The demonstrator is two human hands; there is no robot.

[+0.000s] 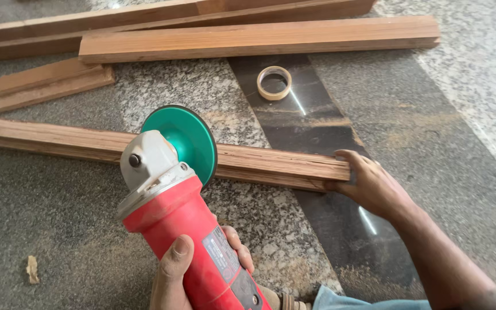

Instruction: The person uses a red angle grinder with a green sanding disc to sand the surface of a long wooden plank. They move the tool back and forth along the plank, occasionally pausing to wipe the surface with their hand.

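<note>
Wood chip (32, 269): floor (58, 229), near its left edge. Left hand (190, 275): grip closed around red angle grinder (188, 224), green disc (183, 139) at wooden strip (144, 150). Right hand (371, 185): grip clasping the strip's right end. Tape roll (274, 82), stacked timbers (259, 37): toward far edge.

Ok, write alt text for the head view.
A left hand grips a red angle grinder, its green disc at a long wood strip on a stone floor; the right hand holds the strip's end.
</note>
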